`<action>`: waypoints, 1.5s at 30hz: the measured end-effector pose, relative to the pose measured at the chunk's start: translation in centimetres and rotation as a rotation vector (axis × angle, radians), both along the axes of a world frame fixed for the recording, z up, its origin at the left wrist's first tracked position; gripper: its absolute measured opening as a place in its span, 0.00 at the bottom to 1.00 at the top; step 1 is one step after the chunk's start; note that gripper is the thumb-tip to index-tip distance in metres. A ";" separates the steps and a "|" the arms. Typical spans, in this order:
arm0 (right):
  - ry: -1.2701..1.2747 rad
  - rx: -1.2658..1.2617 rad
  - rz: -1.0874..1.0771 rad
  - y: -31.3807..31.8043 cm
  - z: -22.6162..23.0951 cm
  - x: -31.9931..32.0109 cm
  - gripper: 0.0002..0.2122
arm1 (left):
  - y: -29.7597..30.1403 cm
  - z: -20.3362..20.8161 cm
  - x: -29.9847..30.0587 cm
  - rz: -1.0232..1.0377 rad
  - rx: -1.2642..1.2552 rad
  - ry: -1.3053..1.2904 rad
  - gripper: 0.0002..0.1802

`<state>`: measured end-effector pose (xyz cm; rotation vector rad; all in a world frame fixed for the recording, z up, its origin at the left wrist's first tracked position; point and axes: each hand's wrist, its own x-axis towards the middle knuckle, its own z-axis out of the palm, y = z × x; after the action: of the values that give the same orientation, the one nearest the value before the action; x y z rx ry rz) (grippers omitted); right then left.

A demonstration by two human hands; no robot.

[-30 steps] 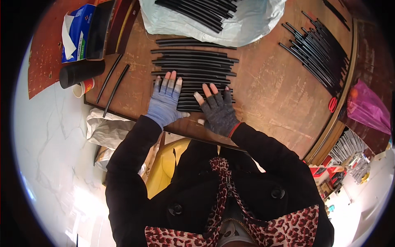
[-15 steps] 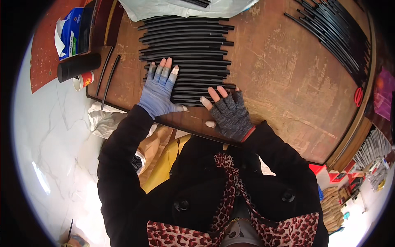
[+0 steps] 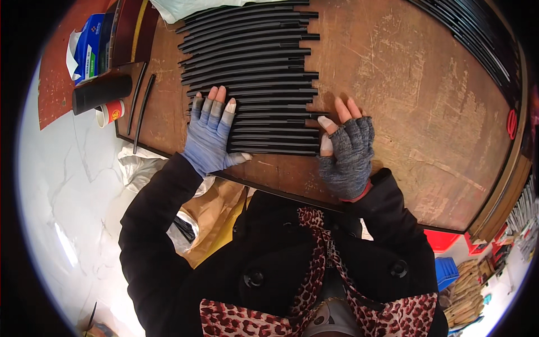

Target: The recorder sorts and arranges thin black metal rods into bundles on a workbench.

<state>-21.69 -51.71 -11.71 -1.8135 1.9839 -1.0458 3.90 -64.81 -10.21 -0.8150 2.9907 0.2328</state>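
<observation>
Many thin black tubes [image 3: 252, 69] lie side by side on the brown table [image 3: 387, 101], forming a wide row with uneven ends. My left hand [image 3: 209, 139], in a blue fingerless glove, rests flat over the left ends of the nearer tubes, fingers stretched out. At their right ends is my right hand [image 3: 349, 154] in a dark grey fingerless glove. Its fingers are spread, and the index fingertip is by a tube end that sticks out past its neighbours. Whether that fingertip presses on the tube is hard to make out.
Two separate black tubes [image 3: 144, 109] lie to the left, near a paper cup [image 3: 110, 113], a black cylinder [image 3: 102, 93] and a blue tissue pack [image 3: 90, 49]. More black tubes [image 3: 469, 39] lie at the far right, with red-handled scissors [image 3: 511, 123] nearby. A pale bag [image 3: 193, 8] touches the row's far side.
My right hand has moved right, off the tubes to beside their ends, and has turned more upright. My left hand still lies on the left ends. The view has shifted slightly.
</observation>
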 end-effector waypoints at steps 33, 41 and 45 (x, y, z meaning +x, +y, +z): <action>-0.031 -0.399 0.042 0.3 -0.5 1.2 0.18 | 0.0 3.8 -3.4 0.050 -0.128 -0.176 0.21; -0.064 -0.394 0.040 0.3 -0.8 0.7 0.15 | 0.1 4.4 -5.6 0.000 -0.151 -0.334 0.18; -0.111 -0.364 0.004 0.6 -1.0 0.6 0.14 | 0.6 4.5 -6.7 0.046 -0.141 -0.420 0.20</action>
<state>-21.12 -51.14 -12.72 -1.8776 1.8151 -1.5537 -2.81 -64.25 -5.74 -0.8241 2.6161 -0.1363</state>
